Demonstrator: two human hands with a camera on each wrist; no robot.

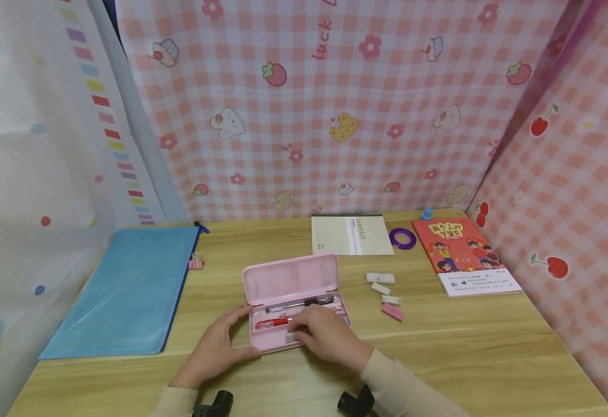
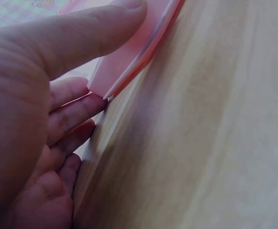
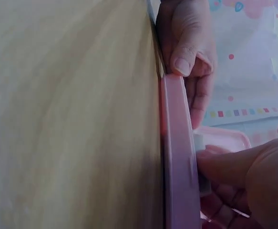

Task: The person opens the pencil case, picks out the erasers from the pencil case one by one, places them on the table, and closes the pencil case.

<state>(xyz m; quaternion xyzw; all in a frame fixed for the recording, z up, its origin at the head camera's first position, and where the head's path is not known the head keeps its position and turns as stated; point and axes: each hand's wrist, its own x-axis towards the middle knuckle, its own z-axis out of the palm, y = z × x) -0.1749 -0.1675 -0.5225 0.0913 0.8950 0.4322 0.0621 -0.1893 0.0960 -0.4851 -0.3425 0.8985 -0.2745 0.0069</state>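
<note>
A pink pencil case lies with its lid raised in the middle of the table. Inside it are a clear pen with a black cap and a red pen. My left hand grips the case's left end, thumb at the front corner and fingers at the side; the left wrist view shows them on the pink edge. Over the case's front right part, my right hand pinches a small white eraser, partly hidden by the fingers. The same eraser shows beside the thumb in the right wrist view.
Right of the case lie white erasers and a pink eraser. Behind are a notepad, purple tape roll, small blue object and red book. A blue folder and pink binder clip lie left.
</note>
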